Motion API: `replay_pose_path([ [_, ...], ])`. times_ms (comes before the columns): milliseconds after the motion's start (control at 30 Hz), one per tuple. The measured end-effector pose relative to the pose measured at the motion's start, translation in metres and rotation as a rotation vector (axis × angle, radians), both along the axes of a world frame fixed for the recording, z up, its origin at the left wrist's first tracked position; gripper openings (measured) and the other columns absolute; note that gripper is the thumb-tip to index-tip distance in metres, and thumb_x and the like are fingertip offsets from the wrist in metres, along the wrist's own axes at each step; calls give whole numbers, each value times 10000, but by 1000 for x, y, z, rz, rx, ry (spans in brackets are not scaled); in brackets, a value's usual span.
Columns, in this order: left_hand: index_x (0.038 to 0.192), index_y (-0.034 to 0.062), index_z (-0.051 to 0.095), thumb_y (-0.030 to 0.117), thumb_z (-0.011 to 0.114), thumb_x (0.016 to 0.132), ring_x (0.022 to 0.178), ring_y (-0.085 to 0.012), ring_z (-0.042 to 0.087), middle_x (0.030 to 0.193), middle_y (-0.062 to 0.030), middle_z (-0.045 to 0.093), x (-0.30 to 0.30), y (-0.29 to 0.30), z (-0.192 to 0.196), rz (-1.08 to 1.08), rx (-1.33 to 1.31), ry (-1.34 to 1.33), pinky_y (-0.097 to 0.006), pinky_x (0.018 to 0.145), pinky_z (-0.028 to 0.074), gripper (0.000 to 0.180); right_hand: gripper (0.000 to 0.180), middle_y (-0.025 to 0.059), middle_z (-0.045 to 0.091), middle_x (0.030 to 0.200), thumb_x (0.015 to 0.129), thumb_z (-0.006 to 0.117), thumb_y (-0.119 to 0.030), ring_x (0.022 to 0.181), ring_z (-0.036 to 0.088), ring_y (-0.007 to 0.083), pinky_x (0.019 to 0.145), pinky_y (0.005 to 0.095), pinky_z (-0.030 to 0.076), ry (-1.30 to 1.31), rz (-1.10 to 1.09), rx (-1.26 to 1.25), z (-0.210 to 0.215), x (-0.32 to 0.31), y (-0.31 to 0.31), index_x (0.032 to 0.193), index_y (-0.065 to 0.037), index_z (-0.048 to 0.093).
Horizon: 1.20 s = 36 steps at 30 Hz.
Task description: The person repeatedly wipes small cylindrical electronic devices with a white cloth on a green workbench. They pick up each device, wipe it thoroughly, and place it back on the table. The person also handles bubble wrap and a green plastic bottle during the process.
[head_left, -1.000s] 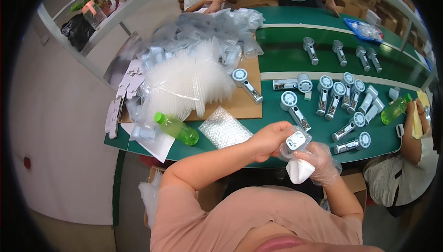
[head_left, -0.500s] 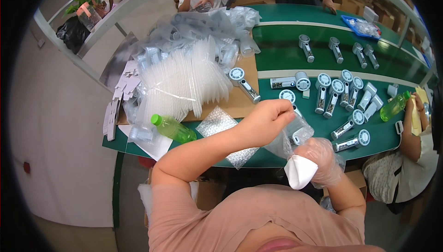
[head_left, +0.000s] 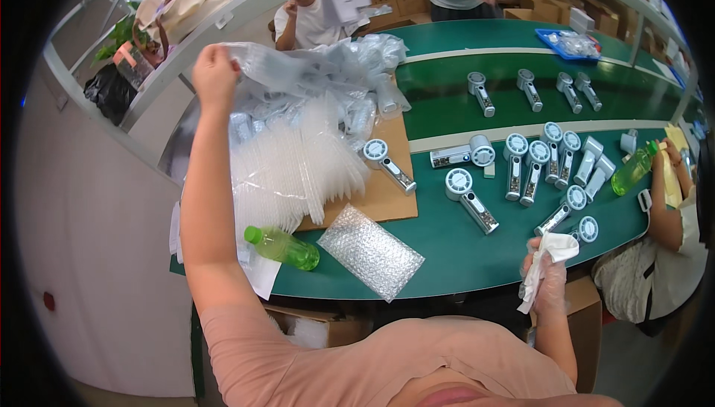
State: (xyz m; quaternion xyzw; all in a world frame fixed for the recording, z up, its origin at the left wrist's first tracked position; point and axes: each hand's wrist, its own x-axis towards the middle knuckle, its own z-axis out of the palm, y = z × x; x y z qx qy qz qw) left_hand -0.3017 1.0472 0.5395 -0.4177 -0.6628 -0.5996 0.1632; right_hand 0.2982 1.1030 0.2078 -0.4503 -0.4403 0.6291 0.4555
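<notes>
Clear plastic bag [head_left: 290, 72], pinched at one end in our raised left hand [head_left: 214, 72] above the fanned bag pile [head_left: 298, 161] on the counter [head_left: 447, 250], looks light, limp and slippery, while our gloved right hand [head_left: 547, 277] clasps a white cloth [head_left: 542, 262].

bag: clear plastic bag [head_left: 298, 72] with a small white device inside, stretched out sideways and pinched at one end by the left hand [head_left: 214, 73], up over the pile of clear bags [head_left: 298, 161]
cloth: crumpled white cloth [head_left: 542, 264], dangling from the gloved right hand [head_left: 547, 280], well off to the right of that pile and nearer the person
</notes>
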Motion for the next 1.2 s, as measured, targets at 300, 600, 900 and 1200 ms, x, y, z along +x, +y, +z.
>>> replay_pose_path([
  [300, 1028, 5, 674, 185, 656, 873, 911, -330, 694, 949, -193, 717, -118, -52, -50, 480, -580, 394, -394, 820, 530, 238, 311, 56, 619, 765, 886, 722, -303, 637, 611, 163, 554, 287, 488, -200, 146, -139, -40, 80, -11, 1029, -54, 603],
  [600, 1072, 2, 669, 1, 603, 926, 762, -157, 653, 891, -90, 698, 155, -115, -61, -119, -402, 469, -277, 723, 510, 160, 234, 131, 685, 792, 881, 690, -266, 635, 666, 281, 553, 443, 532, -501, 269, -1073, -152, 205, -100, 947, -42, 669],
  [900, 1271, 79, 600, 276, 774, 802, 1273, -361, 513, 1361, -162, 558, 281, -123, -274, -667, -977, 438, -485, 1051, 417, 538, 254, 129, 688, 804, 888, 684, -294, 645, 665, 280, 559, 439, 532, -801, 384, -763, -234, 147, -139, 957, -49, 674],
  [1200, 1323, 149, 600, 373, 721, 825, 1375, -362, 411, 1482, -148, 464, 278, -120, -310, -595, -1032, 529, -569, 1105, 301, 559, 275, 127, 692, 815, 895, 677, -321, 654, 665, 280, 565, 435, 531, -1001, 422, -640, -267, 64, -65, 967, -56, 679],
])
